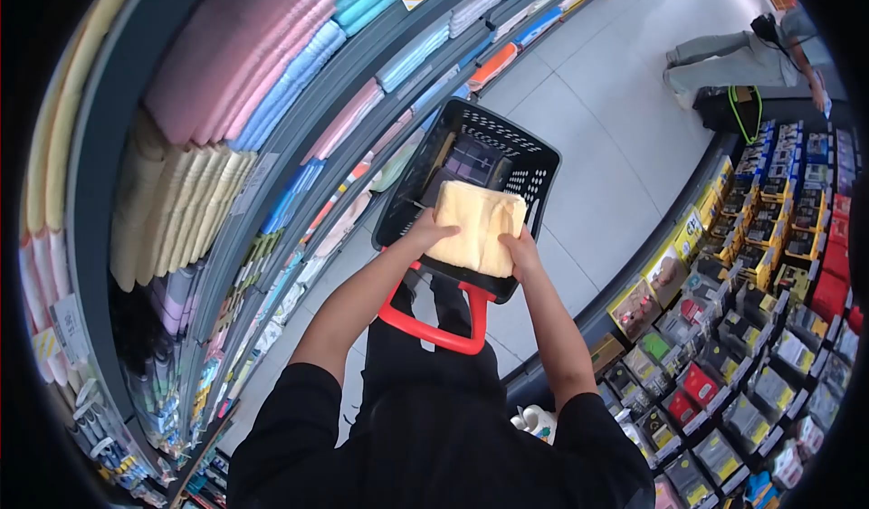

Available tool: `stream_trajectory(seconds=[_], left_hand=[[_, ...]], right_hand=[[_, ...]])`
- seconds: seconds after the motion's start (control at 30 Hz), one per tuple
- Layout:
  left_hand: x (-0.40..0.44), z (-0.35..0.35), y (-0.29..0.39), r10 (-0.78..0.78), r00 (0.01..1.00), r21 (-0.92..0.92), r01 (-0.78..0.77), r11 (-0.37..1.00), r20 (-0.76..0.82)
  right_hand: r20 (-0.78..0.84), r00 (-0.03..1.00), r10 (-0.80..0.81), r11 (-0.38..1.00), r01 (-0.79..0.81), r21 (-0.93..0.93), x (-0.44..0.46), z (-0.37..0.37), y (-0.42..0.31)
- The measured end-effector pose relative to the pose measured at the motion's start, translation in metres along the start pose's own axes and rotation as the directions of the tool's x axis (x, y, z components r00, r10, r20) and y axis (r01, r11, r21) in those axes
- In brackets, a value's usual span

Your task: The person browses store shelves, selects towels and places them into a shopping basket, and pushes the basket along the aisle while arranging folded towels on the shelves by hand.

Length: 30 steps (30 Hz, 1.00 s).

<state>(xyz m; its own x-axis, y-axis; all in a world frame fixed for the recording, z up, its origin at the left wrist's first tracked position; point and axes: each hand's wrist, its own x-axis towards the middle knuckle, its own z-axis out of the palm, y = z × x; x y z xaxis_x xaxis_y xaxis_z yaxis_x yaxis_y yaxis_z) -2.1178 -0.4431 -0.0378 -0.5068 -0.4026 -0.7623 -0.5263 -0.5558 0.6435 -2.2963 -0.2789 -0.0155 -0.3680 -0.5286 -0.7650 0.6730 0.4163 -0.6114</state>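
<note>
A folded pale yellow towel (477, 228) is held between both my hands, over the near part of a black shopping basket (533, 152). My left hand (425, 233) grips its left edge, the thumb lying on top. On the right edge, my right hand (522, 254) closes around the towel in the same way. Inside the basket, a dark plaid item (471, 161) shows beyond the towel, which hides the rest of the contents. The basket's red handle (434, 332) extends toward my body.
Shelves on the left hold stacked pink towels (240, 52) and pale yellow towels (186, 206). A rack of small packaged goods (715, 364) curves along the right. Tiled floor (588, 147) runs between them. Another person (733, 61) is at the far right, beside a black bag (724, 111).
</note>
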Motion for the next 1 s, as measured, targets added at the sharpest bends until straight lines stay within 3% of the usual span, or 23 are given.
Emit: stream_trajectory(seconds=[0.37, 0.47, 0.53, 0.6, 0.63, 0.77, 0.83, 0.9, 1.0], left_hand=[[0.096, 0.004, 0.028, 0.218, 0.965, 0.245, -0.178, 0.953, -0.146], [0.11, -0.006, 0.035, 0.239, 0.942, 0.526, -0.082, 0.846, -0.237], [0.076, -0.005, 0.062, 0.242, 0.929, 0.679, 0.013, 0.734, -0.279], [0.072, -0.014, 0.042, 0.326, 0.914, 0.725, -0.054, 0.687, -0.24], [0.067, -0.019, 0.033, 0.345, 0.917, 0.726, -0.097, 0.681, -0.201], [0.013, -0.02, 0.022, 0.328, 0.945, 0.684, -0.232, 0.692, -0.011], [-0.026, -0.011, 0.024, 0.333, 0.939, 0.61, -0.312, 0.728, 0.084], [-0.077, 0.0, 0.038, 0.348, 0.926, 0.559, -0.366, 0.744, 0.143], [-0.159, 0.013, 0.06, 0.281, 0.933, 0.72, -0.353, 0.597, 0.224]], right_hand=[[-0.046, 0.992, -0.119, 0.979, 0.125, 0.163, 0.071, -0.006, -0.024], [-0.011, 0.99, -0.14, 0.968, 0.139, 0.207, 0.104, -0.014, -0.006], [-0.072, 0.995, -0.074, 0.997, 0.075, 0.012, 0.111, -0.016, 0.006], [-0.196, 0.976, -0.091, 0.966, 0.038, -0.257, 0.144, -0.035, 0.049], [-0.158, 0.979, -0.127, 0.918, 0.055, -0.393, 0.14, -0.035, 0.057], [-0.002, 0.981, -0.192, 0.868, 0.169, -0.466, 0.123, -0.022, 0.128], [0.082, 0.991, -0.107, 0.843, 0.134, -0.521, 0.074, -0.003, 0.118], [0.269, 0.963, -0.021, 0.899, 0.136, -0.416, 0.042, 0.003, 0.128], [0.41, 0.912, -0.022, 0.871, 0.218, -0.439, -0.031, 0.019, 0.094]])
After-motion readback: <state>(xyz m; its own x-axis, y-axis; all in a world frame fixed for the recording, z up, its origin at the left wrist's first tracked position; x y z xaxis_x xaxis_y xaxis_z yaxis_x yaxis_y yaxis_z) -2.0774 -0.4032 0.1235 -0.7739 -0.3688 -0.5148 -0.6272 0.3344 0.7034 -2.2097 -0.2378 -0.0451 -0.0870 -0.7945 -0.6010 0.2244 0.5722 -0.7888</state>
